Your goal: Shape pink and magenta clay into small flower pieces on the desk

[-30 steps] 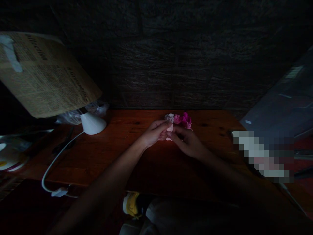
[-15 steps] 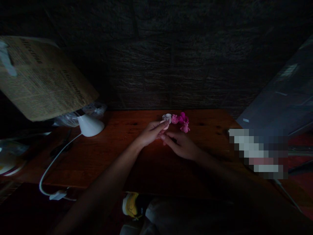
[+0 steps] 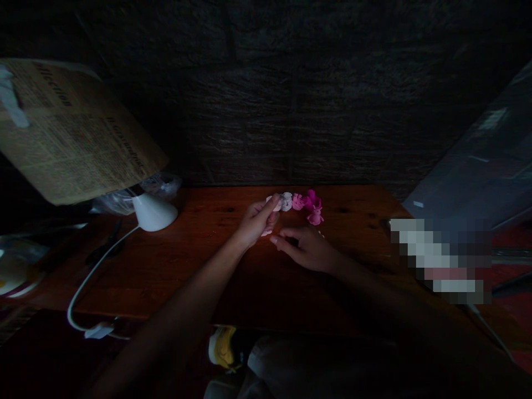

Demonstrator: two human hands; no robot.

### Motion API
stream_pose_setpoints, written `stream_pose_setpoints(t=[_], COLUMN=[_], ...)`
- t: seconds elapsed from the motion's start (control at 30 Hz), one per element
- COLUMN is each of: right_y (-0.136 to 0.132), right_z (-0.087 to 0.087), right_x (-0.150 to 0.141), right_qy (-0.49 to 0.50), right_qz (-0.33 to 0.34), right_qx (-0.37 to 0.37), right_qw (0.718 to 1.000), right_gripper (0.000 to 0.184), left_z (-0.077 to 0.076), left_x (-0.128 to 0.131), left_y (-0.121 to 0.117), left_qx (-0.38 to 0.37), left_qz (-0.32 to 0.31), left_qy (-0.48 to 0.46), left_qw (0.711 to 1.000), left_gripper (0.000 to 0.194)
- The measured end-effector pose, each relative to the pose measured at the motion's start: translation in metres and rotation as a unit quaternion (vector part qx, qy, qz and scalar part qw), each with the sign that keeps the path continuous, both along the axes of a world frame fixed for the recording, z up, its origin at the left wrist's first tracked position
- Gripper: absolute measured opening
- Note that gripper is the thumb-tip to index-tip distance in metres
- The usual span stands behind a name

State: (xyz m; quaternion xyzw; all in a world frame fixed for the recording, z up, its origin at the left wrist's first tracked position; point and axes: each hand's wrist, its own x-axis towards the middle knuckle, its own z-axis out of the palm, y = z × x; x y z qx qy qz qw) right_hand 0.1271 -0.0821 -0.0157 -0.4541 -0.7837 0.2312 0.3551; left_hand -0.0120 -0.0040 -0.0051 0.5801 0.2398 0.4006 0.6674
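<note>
A pale pink petal-like piece [image 3: 269,200] is over the table [image 3: 183,277], pinched between the thumb and fingers of the left hand [image 3: 258,220]; more pale pink shows below that hand. Just beside it on the right is a white flower [image 3: 286,201], then a pink flower [image 3: 297,201] and a magenta flower [image 3: 312,199], with a second pink flower [image 3: 315,216] on the near side of the magenta one. The right hand [image 3: 305,246] is nearer and to the right, its fingers curled toward the thumb; whether they hold anything I cannot tell. Well to the left, a lamp's white base [image 3: 154,213] carries a newsprint-patterned shade [image 3: 83,133], and a white cord [image 3: 78,280] trails off the table's near edge. A dark wall [image 3: 266,111] stands behind.
</note>
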Motion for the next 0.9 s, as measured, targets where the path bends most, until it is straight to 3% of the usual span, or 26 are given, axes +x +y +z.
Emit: stream_pose_setpoints(t=[0.17,0.33,0.57,0.7,0.9], right_y=[0.0022,0.0063,0.0064,0.0077,0.0094], right_z=[-0.0002,0.0,0.0067,0.0072,0.0059], right_x=[0.0021,0.0022,0.0016,0.0033,0.0026], right_qy=[0.035,0.182,0.257,0.284,0.27], right_qz=[-0.014,-0.066,-0.018,-0.011,-0.061], right_qx=[-0.018,-0.092,-0.196,-0.187,-0.114], right_qw=[0.999,0.977,0.946,0.94,0.954], right_gripper=[0.037,0.056,0.057,0.047,0.037], left_z=[-0.0015,-0.0024,0.001,0.001,0.0015], left_x=[0.0015,0.0001,-0.0009,-0.0008,0.0034], left_y=[0.001,-0.0002,-0.0061,-0.007,-0.0067], left_qx=[0.018,0.054,0.074,0.091,0.048], left_qz=[0.023,0.018,-0.014,-0.028,0.017], left_qy=[0.01,0.051,0.104,0.129,0.104], left_qw=[1.0,0.997,0.992,0.987,0.993], left_gripper=[0.062,0.063,0.066,0.07,0.061])
